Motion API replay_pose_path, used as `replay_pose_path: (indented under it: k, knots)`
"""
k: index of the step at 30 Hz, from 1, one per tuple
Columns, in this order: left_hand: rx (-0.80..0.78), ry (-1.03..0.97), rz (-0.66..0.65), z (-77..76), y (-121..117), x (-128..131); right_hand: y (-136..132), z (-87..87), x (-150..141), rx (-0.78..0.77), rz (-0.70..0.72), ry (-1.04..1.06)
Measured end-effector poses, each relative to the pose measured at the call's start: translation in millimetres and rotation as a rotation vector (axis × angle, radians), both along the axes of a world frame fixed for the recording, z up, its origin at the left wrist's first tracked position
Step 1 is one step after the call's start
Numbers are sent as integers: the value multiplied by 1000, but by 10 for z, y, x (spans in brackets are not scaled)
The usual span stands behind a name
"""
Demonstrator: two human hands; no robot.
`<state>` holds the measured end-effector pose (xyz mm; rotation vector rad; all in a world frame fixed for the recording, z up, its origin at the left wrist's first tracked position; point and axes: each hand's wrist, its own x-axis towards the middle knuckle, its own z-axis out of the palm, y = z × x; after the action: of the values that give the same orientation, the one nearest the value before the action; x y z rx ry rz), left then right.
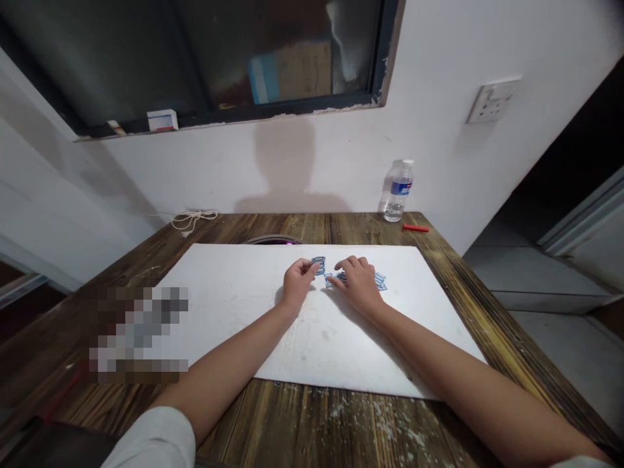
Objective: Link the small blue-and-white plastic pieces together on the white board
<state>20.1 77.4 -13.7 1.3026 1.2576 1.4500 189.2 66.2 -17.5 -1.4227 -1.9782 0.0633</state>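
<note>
My left hand (298, 278) rests on a white board (234, 312) and pinches a small blue paper clip (318, 264) between thumb and fingers. My right hand (358, 281) lies just to its right, fingers curled down onto a small pile of blue paper clips (381, 281) on the board. Part of the pile is hidden under the right hand. Both forearms reach in from the bottom edge.
The white board lies on a dark wooden table (302, 422) against a white wall. A water bottle (398, 190) and a red pen (415, 228) stand at the back right, a coiled white cord (192, 220) at the back left. The table's right edge drops to the floor.
</note>
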Motion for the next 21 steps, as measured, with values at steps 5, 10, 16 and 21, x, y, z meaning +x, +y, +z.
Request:
replay_pose_path:
  k: [5,10,16,21]
  knots:
    - [0,14,-106,58,-54,32,28,-12,-4,-5,133,253]
    - [32,15,-206,112,-95,47,89,-44,11,-16,282,464]
    - [53,-12,-200,108,-86,37,114,-50,29,-14,342,597]
    - [34,-24,-174,112,-93,44,124,-56,32,-6,313,574]
